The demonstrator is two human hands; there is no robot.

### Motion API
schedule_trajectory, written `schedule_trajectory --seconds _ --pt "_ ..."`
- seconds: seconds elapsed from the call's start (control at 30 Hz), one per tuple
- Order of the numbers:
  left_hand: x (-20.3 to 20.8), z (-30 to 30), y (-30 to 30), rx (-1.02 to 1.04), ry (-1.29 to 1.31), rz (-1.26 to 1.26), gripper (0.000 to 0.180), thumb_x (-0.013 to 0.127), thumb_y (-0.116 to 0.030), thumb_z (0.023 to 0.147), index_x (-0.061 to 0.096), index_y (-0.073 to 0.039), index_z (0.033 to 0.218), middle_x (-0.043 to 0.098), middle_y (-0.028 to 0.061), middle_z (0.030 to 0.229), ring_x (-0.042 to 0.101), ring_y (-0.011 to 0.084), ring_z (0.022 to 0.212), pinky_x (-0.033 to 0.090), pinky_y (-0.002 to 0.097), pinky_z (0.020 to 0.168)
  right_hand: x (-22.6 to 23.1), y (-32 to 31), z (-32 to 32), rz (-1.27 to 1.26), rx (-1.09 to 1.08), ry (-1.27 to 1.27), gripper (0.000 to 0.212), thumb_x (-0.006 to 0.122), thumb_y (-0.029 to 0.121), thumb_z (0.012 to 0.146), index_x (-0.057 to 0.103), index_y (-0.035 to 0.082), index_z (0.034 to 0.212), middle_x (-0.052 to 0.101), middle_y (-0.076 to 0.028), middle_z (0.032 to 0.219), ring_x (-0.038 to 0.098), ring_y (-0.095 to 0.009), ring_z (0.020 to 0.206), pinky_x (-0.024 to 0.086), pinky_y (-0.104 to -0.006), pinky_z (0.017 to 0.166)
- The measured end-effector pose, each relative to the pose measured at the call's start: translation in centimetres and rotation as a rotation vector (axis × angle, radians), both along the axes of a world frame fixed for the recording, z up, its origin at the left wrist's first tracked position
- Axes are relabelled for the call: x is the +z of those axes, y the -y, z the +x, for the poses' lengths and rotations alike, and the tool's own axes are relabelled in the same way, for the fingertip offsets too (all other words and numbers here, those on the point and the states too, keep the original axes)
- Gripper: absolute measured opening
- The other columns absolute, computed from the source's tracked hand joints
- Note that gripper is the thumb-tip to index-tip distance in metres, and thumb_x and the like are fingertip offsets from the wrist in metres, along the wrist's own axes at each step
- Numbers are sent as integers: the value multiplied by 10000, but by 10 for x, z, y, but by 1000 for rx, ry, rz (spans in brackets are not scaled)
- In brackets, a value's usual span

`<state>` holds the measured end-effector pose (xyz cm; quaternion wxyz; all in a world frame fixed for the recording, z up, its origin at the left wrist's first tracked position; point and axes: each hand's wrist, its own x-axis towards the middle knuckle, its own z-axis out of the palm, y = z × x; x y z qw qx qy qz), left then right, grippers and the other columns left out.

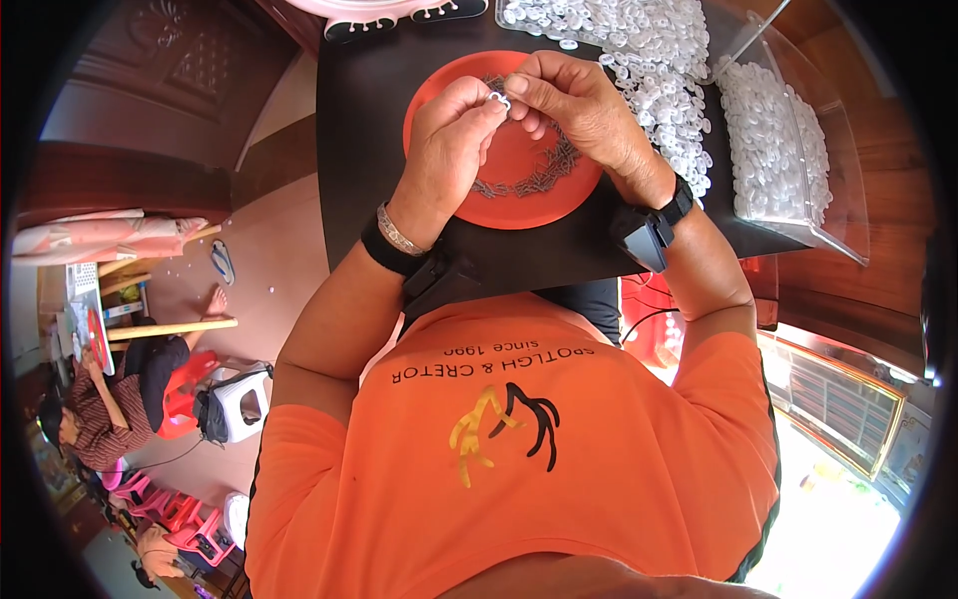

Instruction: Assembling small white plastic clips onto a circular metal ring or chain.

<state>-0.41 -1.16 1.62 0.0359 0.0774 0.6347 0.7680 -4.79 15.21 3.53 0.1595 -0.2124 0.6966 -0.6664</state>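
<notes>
Over an orange plate, my two hands meet at the fingertips. My left hand pinches a small white plastic clip between thumb and fingers. My right hand is closed in a pinch right beside the clip, thumb against index finger; whatever lies between those fingers is too small or hidden to name. Thin grey nails lie in a loose ring inside the plate, partly covered by my hands. Each of my wrists wears a dark band.
White plastic clips are heaped on the black table to the right. A clear bin holds more. A pink item sits at the far edge. On the left, a person sits near red and white stools.
</notes>
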Motion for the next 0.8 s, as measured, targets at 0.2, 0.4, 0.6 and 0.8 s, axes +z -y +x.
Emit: schedule_trajectory --seconds 0.2,0.4,0.6,0.8 --pt "-1 0 -1 -16 -40 -45 175 500 -170 869 522 -40 755 446 -19 603 386 49 520 293 188 478 -2 0 1 82 -18 -54 220 608 248 877 604 33 833 557 15 662 500 -41 583 413 -178 509" --pt "-8 1 -4 4 -100 -49 170 489 -156 870 520 -27 763 430 -14 596 378 51 520 309 191 484 -5 0 2 123 -18 -119 203 607 234 870 603 38 819 536 20 644 473 -35 575 399 -189 500" --pt "-7 3 -3 -2 -63 -7 168 488 -164 871 519 -35 768 437 -20 599 383 48 528 308 187 489 -2 5 9 143 -52 -210 167 593 168 872 610 10 821 554 8 668 491 -59 607 418 -214 546" --pt "1 1 -5 29 -105 -33 167 507 -127 870 518 -33 732 468 -15 604 417 46 510 328 187 468 6 -20 -12 233 -156 -448 269 641 291 842 656 29 903 620 -26 714 553 -86 665 470 -239 645"
